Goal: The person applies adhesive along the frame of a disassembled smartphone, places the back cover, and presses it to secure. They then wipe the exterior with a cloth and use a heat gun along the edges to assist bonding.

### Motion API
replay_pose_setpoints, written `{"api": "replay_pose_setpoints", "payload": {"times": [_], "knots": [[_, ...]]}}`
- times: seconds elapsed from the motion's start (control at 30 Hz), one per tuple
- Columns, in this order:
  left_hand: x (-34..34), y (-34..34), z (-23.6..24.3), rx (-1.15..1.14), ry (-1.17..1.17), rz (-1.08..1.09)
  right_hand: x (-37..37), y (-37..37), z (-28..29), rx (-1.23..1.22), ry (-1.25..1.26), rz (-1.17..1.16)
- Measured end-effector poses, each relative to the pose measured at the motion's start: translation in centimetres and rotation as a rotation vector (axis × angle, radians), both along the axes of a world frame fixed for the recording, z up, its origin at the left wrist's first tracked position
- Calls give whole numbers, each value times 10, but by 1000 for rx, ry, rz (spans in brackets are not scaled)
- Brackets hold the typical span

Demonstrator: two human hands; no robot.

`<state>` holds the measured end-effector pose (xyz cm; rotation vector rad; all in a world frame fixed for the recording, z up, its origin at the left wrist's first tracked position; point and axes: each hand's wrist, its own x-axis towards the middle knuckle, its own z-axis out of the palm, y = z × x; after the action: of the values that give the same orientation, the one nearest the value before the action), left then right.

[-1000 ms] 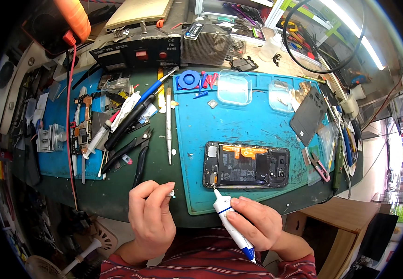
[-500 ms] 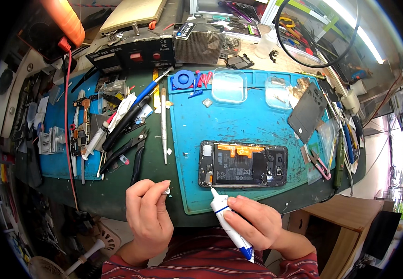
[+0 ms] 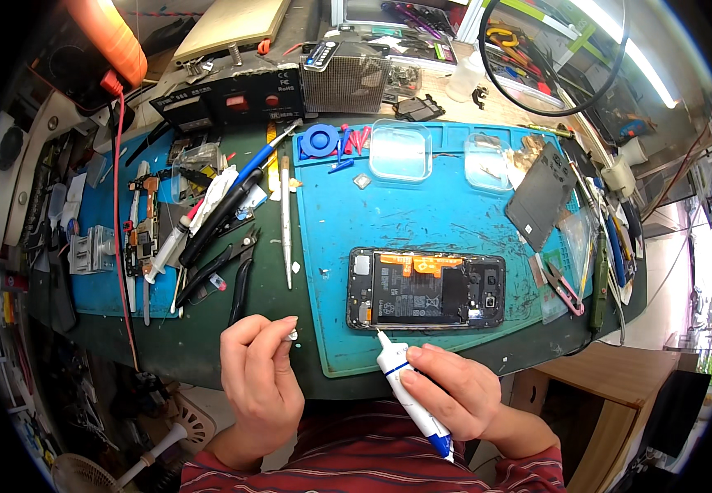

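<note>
An opened phone (image 3: 426, 289) lies flat on the blue work mat (image 3: 348, 222), with its dark battery and an orange flex cable exposed. My right hand (image 3: 459, 393) grips a white glue tube (image 3: 409, 394) with a blue end, tilted so that its narrow nozzle meets the phone's near edge, left of the middle. Left of the mat's near corner, my left hand (image 3: 261, 374) is closed in a pinch on a small white piece (image 3: 292, 335), mostly covered by the fingertips; its kind is unclear. The phone's dark back cover (image 3: 542, 197) rests at the mat's right side.
Cutting pliers (image 3: 241, 267), a silver tweezers-like tool (image 3: 286, 230) and a syringe (image 3: 171, 246) lie to the left. Clear plastic boxes (image 3: 401, 152) stand along the mat's far edge. Pink-handled nippers (image 3: 565, 292) are at the right. A red cable (image 3: 118, 246) hangs down at left.
The tube's nozzle has shifted a little to the right along the phone's near edge, carried by my right hand. My left hand keeps its pinch almost in place.
</note>
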<state>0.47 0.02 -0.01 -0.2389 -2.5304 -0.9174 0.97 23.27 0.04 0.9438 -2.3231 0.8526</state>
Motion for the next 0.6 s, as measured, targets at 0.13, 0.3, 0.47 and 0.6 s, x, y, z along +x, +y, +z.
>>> {"api": "replay_pose_setpoints", "payload": {"times": [0.13, 0.3, 0.47, 0.6], "knots": [[2, 0, 2, 9, -47, -8, -1, -1, 1, -12, -3, -4], [2, 0, 1, 6, -47, -5, 0, 1, 2, -5, -11, -10], [2, 0, 1, 0, -41, 1, 1, 3, 1, -11, -14, -17], [1, 1, 1, -3, -39, 8, 2, 7, 2, -5, -19, -17]]}}
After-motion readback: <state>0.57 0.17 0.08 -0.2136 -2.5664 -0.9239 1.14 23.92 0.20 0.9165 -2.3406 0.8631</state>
